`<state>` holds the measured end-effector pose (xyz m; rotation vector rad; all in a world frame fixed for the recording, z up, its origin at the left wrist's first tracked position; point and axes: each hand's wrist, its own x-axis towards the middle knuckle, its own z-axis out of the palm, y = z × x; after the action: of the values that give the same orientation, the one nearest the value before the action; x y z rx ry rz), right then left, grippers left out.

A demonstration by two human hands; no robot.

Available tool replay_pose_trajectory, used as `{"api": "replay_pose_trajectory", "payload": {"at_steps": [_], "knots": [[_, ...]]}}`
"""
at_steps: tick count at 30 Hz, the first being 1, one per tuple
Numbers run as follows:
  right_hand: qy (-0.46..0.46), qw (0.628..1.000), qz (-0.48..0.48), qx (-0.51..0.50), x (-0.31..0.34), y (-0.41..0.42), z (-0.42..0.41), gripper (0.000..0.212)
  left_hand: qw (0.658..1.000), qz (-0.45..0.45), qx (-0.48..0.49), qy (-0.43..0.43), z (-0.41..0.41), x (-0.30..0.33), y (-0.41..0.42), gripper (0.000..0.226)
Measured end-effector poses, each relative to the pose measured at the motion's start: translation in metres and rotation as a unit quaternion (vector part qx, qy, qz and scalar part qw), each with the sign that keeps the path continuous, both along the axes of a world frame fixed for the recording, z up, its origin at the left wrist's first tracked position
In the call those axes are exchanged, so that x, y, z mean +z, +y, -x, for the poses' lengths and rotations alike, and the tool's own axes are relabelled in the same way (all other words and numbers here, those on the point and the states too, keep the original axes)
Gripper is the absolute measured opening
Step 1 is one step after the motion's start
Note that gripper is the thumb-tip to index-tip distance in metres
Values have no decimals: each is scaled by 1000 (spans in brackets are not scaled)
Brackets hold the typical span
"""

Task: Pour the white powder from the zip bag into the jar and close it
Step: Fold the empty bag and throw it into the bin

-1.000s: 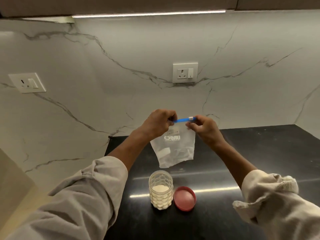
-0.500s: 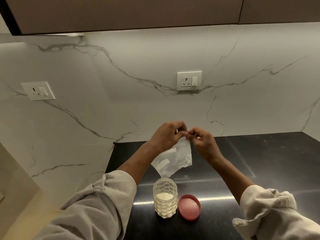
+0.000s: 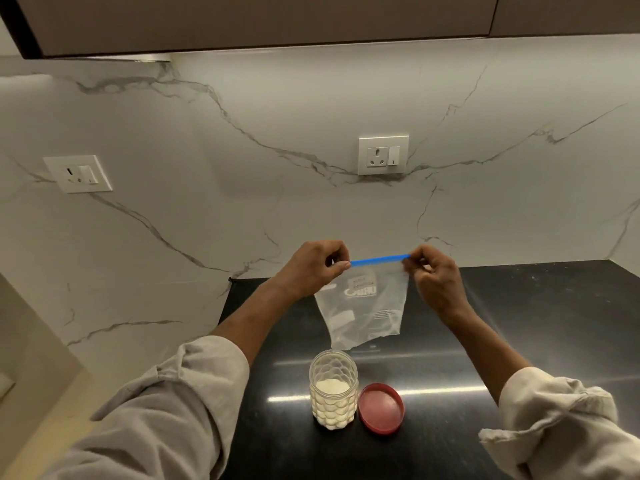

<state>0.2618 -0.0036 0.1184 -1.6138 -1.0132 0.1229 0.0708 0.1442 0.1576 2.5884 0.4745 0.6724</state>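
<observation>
- While pinched at both top corners, zip bag (image 3: pixel 363 308) hanging flat and upright above dark countertop (image 3: pixel 519 323), looking all but empty.
- Left hand (image 3: pixel 313 268): thumb and curled fingers nipping the left end of the blue zip strip (image 3: pixel 379 260).
- Right hand (image 3: pixel 434 278): fingers curled likewise, pinching the strip's right end; strip stretched taut and level between the two hands.
- Clear plastic below the strip, printed with a logo seen in reverse and some small text; small pale patch low on the left side, too unclear to call powder or label.
- Further out, bare forearms running back to rolled-up pale sleeves (image 3: pixel 194 393).
- Below the bag and nearer the body: clear dimpled jar (image 3: pixel 333 389) standing upright and uncovered, white powder (image 3: pixel 331 386) filling roughly its lower half.
- Red lid (image 3: pixel 381 407) lying flat just right of the jar, very close; touching or not, cannot tell.
- Behind all this, white marble wall with two sockets (image 3: pixel 383 155); brown cabinet above.
- Judged step: pouring apparently done, bag being sealed or smoothed shut; jar not yet closed.
- Next move likely calls for putting the bag aside well clear of the open jar, freeing one hand for the lid, steadying the jar with the other, seating the lid level on the mouth and turning or pressing it home.
- Risk, as a judgement: light jar easily knocked over by a passing sleeve while uncovered.
</observation>
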Motion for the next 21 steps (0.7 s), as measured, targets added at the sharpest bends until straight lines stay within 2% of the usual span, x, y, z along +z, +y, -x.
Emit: {"api": "replay_pose_trajectory", "payload": {"at_steps": [8,12,14,17,19,21], "knots": [[15,1000,-17,-13,3,-7,-14,11,999,-5,25,27,19,-9,14,5],[40,999,-32,4,2,-4,-9,13,999,10,42,-3,20,-15,13,6],[58,997,-51,15,7,-3,-6,10,993,71,68,-62,22,-15,11,17],[98,990,-98,17,21,-1,-1,10,956,253,91,-116,26,-14,6,43],[125,985,-117,18,31,2,2,11,935,340,68,-69,26,-20,2,53],[139,982,-123,21,37,6,3,12,922,385,32,-11,25,-31,-5,52]]}}
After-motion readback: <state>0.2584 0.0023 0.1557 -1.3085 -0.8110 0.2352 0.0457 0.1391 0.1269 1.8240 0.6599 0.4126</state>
